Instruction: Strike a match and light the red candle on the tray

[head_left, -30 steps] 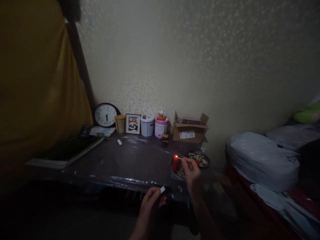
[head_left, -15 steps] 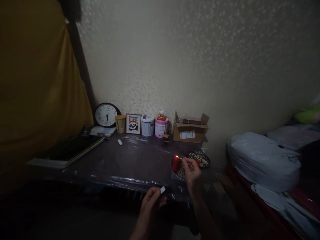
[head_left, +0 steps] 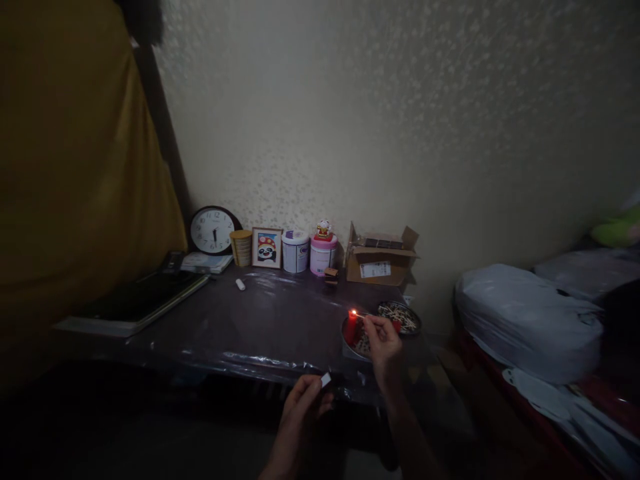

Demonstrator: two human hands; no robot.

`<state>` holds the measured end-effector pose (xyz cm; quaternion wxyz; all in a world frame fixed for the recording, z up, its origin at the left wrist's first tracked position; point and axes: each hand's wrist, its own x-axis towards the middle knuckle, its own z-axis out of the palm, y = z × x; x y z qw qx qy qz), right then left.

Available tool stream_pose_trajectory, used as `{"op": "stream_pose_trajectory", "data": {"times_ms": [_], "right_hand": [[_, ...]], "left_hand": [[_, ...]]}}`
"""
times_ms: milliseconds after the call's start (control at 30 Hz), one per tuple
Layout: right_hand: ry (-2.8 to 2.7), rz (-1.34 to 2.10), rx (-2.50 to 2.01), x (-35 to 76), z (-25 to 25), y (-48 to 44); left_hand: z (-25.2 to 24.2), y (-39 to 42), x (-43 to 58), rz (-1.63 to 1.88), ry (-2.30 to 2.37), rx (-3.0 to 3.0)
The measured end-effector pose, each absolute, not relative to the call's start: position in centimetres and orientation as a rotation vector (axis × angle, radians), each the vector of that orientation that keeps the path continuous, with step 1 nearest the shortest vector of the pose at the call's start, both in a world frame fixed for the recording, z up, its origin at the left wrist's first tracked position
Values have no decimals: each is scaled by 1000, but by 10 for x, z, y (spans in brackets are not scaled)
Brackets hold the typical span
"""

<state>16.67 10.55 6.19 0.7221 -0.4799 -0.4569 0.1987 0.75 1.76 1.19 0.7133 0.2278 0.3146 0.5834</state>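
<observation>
My right hand [head_left: 384,340] pinches a thin matchstick [head_left: 361,315], its tip at the top of a red candle [head_left: 351,327]. A small flame glows there; I cannot tell whether it belongs to the match, the wick or both. The candle stands upright in a round dish [head_left: 345,341] with dark bits in it, partly hidden by my right hand. Closer to me, just over the table's front edge, my left hand [head_left: 303,400] is closed on a small matchbox [head_left: 325,379], of which only a white end shows.
A second round dish [head_left: 419,327] holds several matchsticks. Along the wall stand a clock [head_left: 213,230], a yellow cup [head_left: 241,249], a framed panda picture [head_left: 267,248], two tins [head_left: 296,253] and an open cardboard box [head_left: 383,272]. A flat dark case [head_left: 135,300] lies left.
The glow at the candle top looks slightly larger and brighter. Both hands have stayed nearly still.
</observation>
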Motion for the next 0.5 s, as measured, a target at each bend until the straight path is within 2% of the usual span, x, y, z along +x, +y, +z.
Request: {"op": "stream_pose_trajectory", "data": {"times_ms": [500], "right_hand": [[-996,479,-1017,166,76,92]], "left_hand": [[16,15,7,1304,701,522]]}}
